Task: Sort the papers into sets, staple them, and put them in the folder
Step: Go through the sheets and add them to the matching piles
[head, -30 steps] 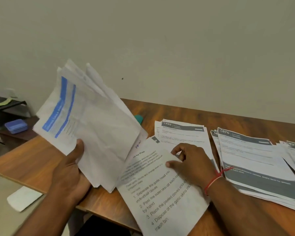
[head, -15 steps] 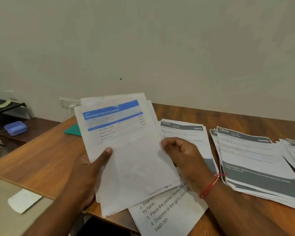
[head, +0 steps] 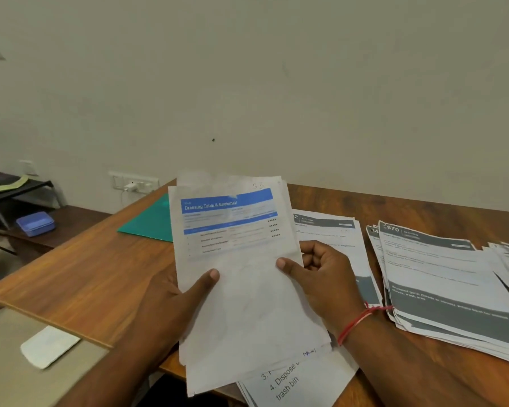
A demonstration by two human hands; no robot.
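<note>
Far left, off the table (head: 86,268): blue box (head: 36,223) on a low shelf. Folder (head: 150,221), green, lies flat at the table's far left, its right edge behind the sheaf (head: 247,304).

Left hand (head: 171,306) grasps the sheaf's left edge, thumb on front, fingers hidden behind. The sheaf is held above the near edge, blue-banded page on top.

Right hand (head: 326,277) pinches the right edge, thumb in front, fingers curled.

Loose sheet (head: 291,386) lies beneath, near. Right: grey-headed pile (head: 335,239), then 670 pile (head: 441,274). A blurred one, perhaps a third pile, lies at the frame edge.
</note>
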